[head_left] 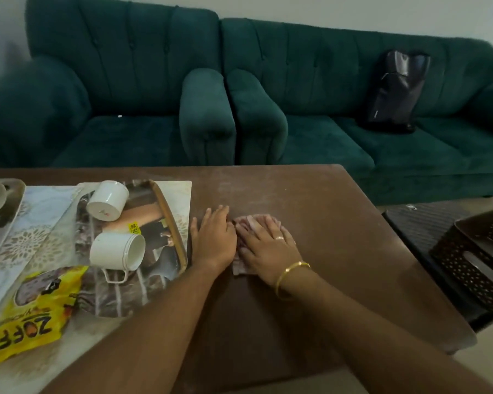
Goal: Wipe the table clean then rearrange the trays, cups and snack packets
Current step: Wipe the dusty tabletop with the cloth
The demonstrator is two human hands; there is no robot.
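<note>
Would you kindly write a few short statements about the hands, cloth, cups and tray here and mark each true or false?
1. The right hand presses flat on the crumpled pinkish cloth. True.
2. Both white ceramic cups stand upright on the patterned rectangular tray. False: both lie on their sides.
3. The left hand grips a cup. False: it rests flat on the brown wooden table, beside the tray.
4. The yellow snack packet lies at the table's near left. True.

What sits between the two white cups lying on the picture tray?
In the head view, only bare tray surface with a small yellow price sticker separates the upper white cup from the lower white cup. The two cups do not touch.
</note>
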